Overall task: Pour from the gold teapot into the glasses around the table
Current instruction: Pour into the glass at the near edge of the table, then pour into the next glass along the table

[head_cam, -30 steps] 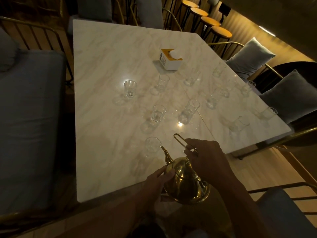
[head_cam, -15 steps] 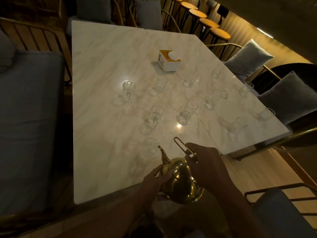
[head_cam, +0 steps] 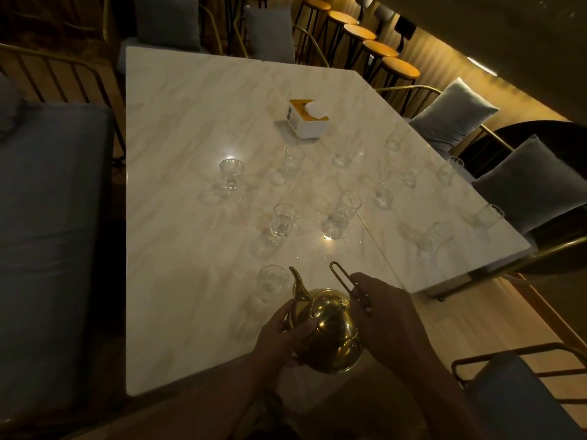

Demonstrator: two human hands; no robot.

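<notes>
Gold teapot (head_cam: 330,338) sits over the near edge of the marble table (head_cam: 190,122), held in both hands. Right hand (head_cam: 386,315) is closed around the wire handle (head_cam: 341,277), which sticks up and away from the body. Left hand (head_cam: 282,335) is cupped against the pot's left side, fingers (head_cam: 303,328) touching the metal below the spout (head_cam: 297,281); open palm, more bracing than gripping. Lid knob (head_cam: 344,303) faces up, pot roughly upright, spout pointing away and left.

Nearest glass (head_cam: 270,279) is just beside the spout tip, left of it. Can't tell if anything is in it, too dim. Two more glasses further in: one (head_cam: 282,220) centre, a taller one (head_cam: 341,214) to its right. Others scattered toward the far and right edges, several blurred. Tissue box (head_cam: 307,119) stands mid-table, well apart from the pot. Grey cushioned chairs around the table, stools (head_cam: 378,47) in a row behind.
</notes>
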